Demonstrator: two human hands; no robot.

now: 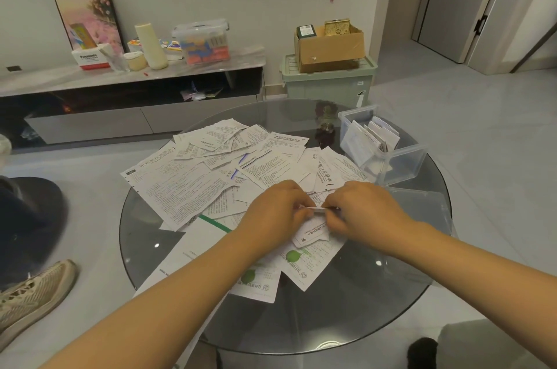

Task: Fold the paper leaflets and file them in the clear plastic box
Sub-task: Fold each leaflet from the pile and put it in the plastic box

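Both our hands meet over the round glass table (391, 293): our left hand (272, 211) and right hand (360, 208) each pinch the top edge of one small leaflet (312, 234), apparently creasing it. It sits on the loose pile of unfolded leaflets (211, 169). Just right of the pile stands the clear plastic box (401, 163), with folded leaflets (373, 139) upright inside.
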